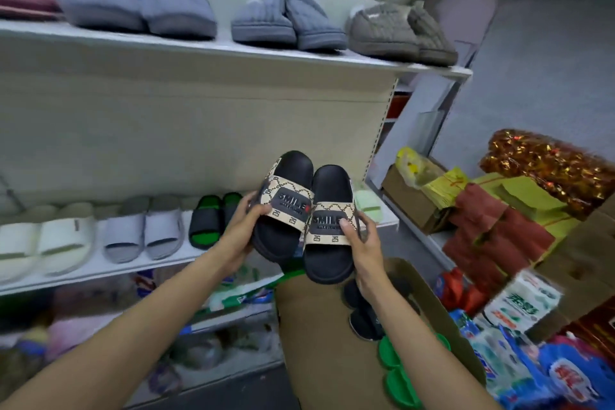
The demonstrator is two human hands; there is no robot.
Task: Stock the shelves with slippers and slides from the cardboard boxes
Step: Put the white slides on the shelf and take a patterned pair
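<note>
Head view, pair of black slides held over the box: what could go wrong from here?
1. Each slide is only pinched at its strap by the left hand or right hand; one might slip back into the cardboard box.
2. The gap on the middle shelf between the black-and-green slides and a pale green slipper looks tight, so neighbours could get knocked.

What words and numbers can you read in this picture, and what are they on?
"SMILE": strap patch of the left slide, held by the left hand.
"SMILE": patch of the right slide, held by the right hand.
"25": printed on both straps.
Smaller line under "SMILE": too blurred.
White package: green characters, unreadable.
</note>
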